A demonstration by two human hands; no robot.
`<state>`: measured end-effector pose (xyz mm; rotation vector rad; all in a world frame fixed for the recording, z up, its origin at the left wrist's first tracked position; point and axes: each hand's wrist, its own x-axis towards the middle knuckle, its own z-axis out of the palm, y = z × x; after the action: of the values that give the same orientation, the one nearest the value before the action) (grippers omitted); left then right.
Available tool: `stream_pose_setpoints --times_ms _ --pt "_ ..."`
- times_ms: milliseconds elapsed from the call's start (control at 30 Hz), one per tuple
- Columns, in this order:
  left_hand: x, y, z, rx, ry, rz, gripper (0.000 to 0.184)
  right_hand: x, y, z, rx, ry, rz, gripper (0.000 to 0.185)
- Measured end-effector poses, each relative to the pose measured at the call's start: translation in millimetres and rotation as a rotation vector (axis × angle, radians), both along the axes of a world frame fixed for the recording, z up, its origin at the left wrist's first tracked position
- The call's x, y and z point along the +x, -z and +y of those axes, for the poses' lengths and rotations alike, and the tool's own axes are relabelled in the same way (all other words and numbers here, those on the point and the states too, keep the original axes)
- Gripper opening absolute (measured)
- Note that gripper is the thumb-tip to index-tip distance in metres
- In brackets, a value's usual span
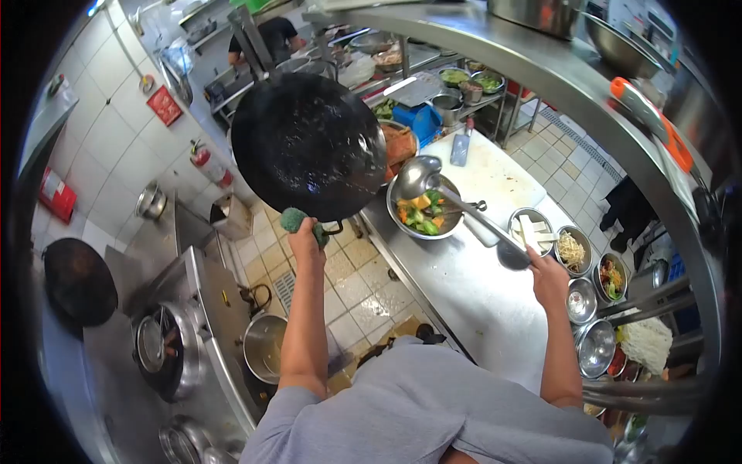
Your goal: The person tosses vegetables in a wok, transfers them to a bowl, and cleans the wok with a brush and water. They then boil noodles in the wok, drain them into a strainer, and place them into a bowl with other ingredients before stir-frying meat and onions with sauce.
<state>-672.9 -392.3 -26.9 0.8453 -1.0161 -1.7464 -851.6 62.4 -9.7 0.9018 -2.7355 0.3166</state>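
Observation:
My left hand (304, 238) is closed round a green cloth (294, 220) at the handle of a large black wok (305, 147), which is lifted and tilted so that its wet, dark inside shows. In my right hand (547, 277) is the long handle of a metal ladle (418, 177). The ladle's bowl is over the far rim of a steel bowl (393, 215) of green and orange vegetables (421, 219). That bowl stands on the steel counter (464, 298), beside a white cutting board (498, 176).
A cleaver (461, 148) lies on the board. Right of it stand bowls of white strips (533, 230) and sprouts (570, 251). A stove (166, 348) and a steel pot (263, 348) are at left. Another person (274, 39) works at the back; dark-clothed legs (630, 209) show at right.

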Motion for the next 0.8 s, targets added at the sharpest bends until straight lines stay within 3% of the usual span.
stream_pose_setpoints --times_ms 100,167,233,300,367,400,467,500,567,600,700,800 --pt "22 -8 12 -0.013 -0.109 0.014 0.009 -2 -20 4 -0.072 0.038 0.019 0.038" --pt "45 -6 11 0.124 -0.141 0.064 0.015 -1 -16 -2 -0.161 0.003 -0.036 0.036" --pt "77 -9 24 0.192 -0.196 0.017 0.011 0 -3 -14 -0.401 -0.039 -0.265 0.034" --pt "122 -3 39 0.36 -0.048 0.187 0.007 3 29 -32 -0.55 -0.146 -0.635 0.032" --pt "154 -15 75 0.535 -0.191 0.181 0.009 30 17 -73 -0.85 -0.171 -1.299 0.033" --pt "169 -22 94 0.609 -0.231 0.224 0.013 38 12 -88 -0.814 -0.215 -1.334 0.033" --pt "218 -13 129 0.837 -0.007 0.469 0.021 58 2 -119 -0.894 -0.296 -1.545 0.034" --pt "234 -11 152 0.856 -0.075 0.507 0.024 61 5 -129 -0.914 -0.28 -1.623 0.035" --pt "264 -21 198 1.012 -0.058 0.745 0.029 63 14 -147 -0.805 -0.346 -1.622 0.037" --pt "280 -23 221 0.953 -0.118 0.778 0.031 65 22 -153 -0.803 -0.474 -1.649 0.038" --pt "339 -5 278 0.843 -0.338 0.87 0.028 94 19 -183 -0.78 -0.456 -1.591 0.037" --pt "408 -12 328 0.716 -0.568 0.977 0.025 121 32 -220 -0.679 -0.675 -1.626 0.036"
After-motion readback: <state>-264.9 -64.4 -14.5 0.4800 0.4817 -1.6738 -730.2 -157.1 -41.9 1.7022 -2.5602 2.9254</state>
